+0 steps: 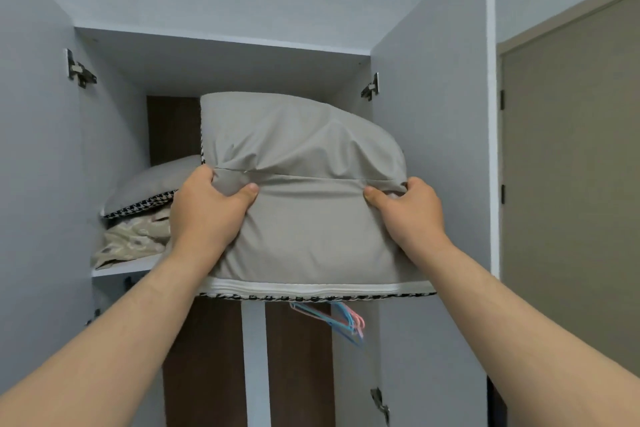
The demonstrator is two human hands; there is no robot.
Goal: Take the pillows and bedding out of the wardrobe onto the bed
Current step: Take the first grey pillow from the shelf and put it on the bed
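Standing open in front of the person, the wardrobe (pixel 433 114) fills most of the view, with both doors swung out and metal hinges on the inner walls. To the right of it there is a closed door (pixel 571 166) in a beige colour. The grey pillow (pixel 304 218) is the largest thing in the middle; it is held up in front of the upper shelf (pixel 114 269), with its lower edge, which has white piping and a black-and-white houndstooth trim, hanging past the shelf edge. A second grey pillow (pixel 156 184) with the same trim lies further back on the left of this shelf, on top of a crumpled beige patterned bedding (pixel 131 239). The left hand (pixel 207 208) is clamped on the left side of the front pillow, thumb pressed into the fabric, and the right hand (pixel 408 211) grips the right side in the same way. Below the pillow, some blue and pink hangers (pixel 343 321) are in the lower part.
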